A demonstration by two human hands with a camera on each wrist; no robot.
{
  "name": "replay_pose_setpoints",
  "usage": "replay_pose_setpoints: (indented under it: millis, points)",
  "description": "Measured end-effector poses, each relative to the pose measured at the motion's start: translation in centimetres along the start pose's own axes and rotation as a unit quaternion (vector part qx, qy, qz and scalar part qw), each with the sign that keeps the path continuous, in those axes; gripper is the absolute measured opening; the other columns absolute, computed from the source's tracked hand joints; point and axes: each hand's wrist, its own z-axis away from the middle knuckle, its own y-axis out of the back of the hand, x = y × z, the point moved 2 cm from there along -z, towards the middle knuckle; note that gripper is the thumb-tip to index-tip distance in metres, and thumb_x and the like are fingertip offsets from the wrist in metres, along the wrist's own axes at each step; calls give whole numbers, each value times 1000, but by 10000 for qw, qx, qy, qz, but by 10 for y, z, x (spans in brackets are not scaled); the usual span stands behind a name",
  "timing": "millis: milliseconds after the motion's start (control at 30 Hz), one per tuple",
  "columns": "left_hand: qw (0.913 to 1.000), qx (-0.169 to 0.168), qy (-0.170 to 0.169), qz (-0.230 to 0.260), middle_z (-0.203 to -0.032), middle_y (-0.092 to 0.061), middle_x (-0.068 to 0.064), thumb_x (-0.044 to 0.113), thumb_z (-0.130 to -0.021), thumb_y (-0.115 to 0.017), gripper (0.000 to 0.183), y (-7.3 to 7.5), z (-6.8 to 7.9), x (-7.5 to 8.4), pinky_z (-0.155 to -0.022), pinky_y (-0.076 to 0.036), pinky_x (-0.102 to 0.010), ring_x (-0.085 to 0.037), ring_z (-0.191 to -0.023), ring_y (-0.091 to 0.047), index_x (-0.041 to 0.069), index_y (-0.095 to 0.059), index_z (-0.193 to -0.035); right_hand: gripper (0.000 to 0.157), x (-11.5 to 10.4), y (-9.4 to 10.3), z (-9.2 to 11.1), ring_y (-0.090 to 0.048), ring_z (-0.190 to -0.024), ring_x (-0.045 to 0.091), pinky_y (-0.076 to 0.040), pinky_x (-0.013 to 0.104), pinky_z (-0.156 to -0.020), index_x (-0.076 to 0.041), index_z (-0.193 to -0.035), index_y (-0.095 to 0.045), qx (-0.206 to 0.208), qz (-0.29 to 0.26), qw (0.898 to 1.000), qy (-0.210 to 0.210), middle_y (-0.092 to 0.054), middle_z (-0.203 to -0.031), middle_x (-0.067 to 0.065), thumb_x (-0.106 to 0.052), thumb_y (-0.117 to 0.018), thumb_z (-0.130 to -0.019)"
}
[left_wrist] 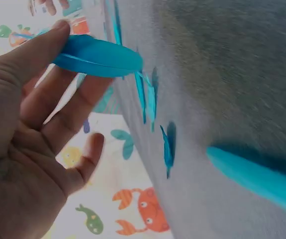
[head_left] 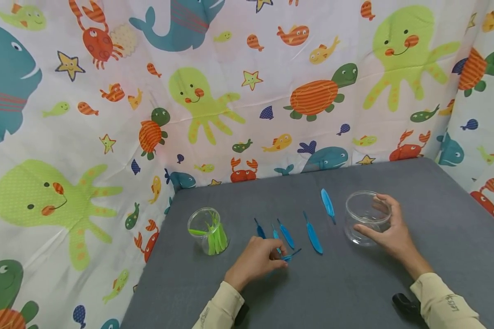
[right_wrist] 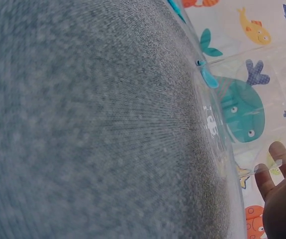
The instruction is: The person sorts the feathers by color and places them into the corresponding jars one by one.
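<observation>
Hands (head_left: 258, 259) on feather (left_wrist: 100, 57) (and jar (head_left: 359, 214))

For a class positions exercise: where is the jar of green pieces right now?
In the head view, the jar stands at left on the gray table, left of the blue feathers and left hand.

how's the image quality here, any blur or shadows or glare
Head view: mostly clear, soft shadow below the left hand, glints on the empty clear jar; left wrist view: dark shadow along the nearest loose blue feather; right wrist view: gray tabletop grainy and smeared.
</observation>
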Motion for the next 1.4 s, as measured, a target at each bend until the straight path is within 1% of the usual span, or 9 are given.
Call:
replay_pose_setpoints:
  millis: [133, 167, 267, 367, 500, 667, 900, 1233, 1400]
  points:
    - [9947, 291, 86, 985, -86, -74, 13, 23, -90, -79, 14, -1, -12, 2, -65, -55, -20, 5, -70, -64, 27, -70, -99, 108, -1, 0, 1, -41, -134, 3, -27, 75, -108, -27, -159, -22, -9, 19, 10000, -46, -37, -154, 17, -14, -90, -76]
    - [9927, 388, 105, 1137, -87, -74, 13, 23, -90, -78, 14, -1, -15, 3, -66, -54, -20, 3, -70, -65, 28, -70, -100, 108, -1, 0, 1, -41, -135, 5, -27, 75, -108, -27, -159, -22, -9, 19, 10000, -63, -37, -154, 17, -14, -90, -76]
    - [9886, 707, 92, 1330, -89, -73, 13, 26, -91, -78, 13, -1, -23, 7, -64, -54, -21, 0, -69, -66, 29, -70, -101, 108, 0, 0, 1, -41, -136, 8, -27, 76, -108, -27, -158, -22, 1, 15, 10000, -45, -38, -154, 17, -14, -90, -76]
    - [9861, 967, 28, 1350, -93, -71, 13, 29, -91, -77, 13, 1, -33, 12, -60, -53, -23, -3, -66, -64, 30, -69, -101, 108, 1, 0, 0, -41, -134, 4, -27, 77, -107, -26, -158, -23, 23, 11, 10000, -17, -38, -154, 17, -14, -90, -76]
    - [9817, 1190, -22, 1486, -98, -71, 13, 30, -91, -77, 13, 4, -45, 21, -54, -51, -24, -7, -62, -62, 30, -69, -101, 108, 1, -1, 0, -40, -135, 3, -27, 79, -105, -26, -158, -22, 36, 19, 10000, -5, -38, -154, 17, -14, -90, -76]
    - [9746, 1349, 37, 1787, -97, -69, 12, 31, -92, -76, 12, 5, -57, 29, -54, -51, -25, -7, -63, -61, 29, -69, -101, 108, 1, -1, 0, -40, -140, 14, -27, 79, -106, -27, -158, -22, 18, 19, 10000, -68, -37, -155, 17, -15, -90, -76]
    - [9615, 1686, 30, 2172, -89, -66, 6, 29, -90, -79, 14, 7, -75, 37, -58, -52, -24, -7, -65, -60, 26, -70, -101, 108, 0, -1, 0, -37, -140, 39, -25, 82, -106, -26, -159, -20, -42, 25, 9999, -142, -35, -156, 20, -17, -90, -77]
    - [9495, 1927, 8, 2478, -91, -67, 5, 31, -90, -79, 16, 10, -99, 51, -62, -56, -28, -12, -68, -66, 27, -68, -100, 111, 0, -2, 0, -39, -137, 46, -27, 80, -104, -24, -159, -20, -6, 31, 10000, -10, -36, -156, 20, -14, -91, -75]
    - [9417, 1996, -142, 2706, -94, -68, 4, 29, -91, -78, 15, 13, -113, 55, -65, -59, -32, -21, -73, -72, 26, -67, -100, 112, 2, -1, 0, -39, -139, 42, -27, 80, -105, -25, -159, -20, 12, 39, 10000, 10, -37, -156, 19, -13, -92, -74]
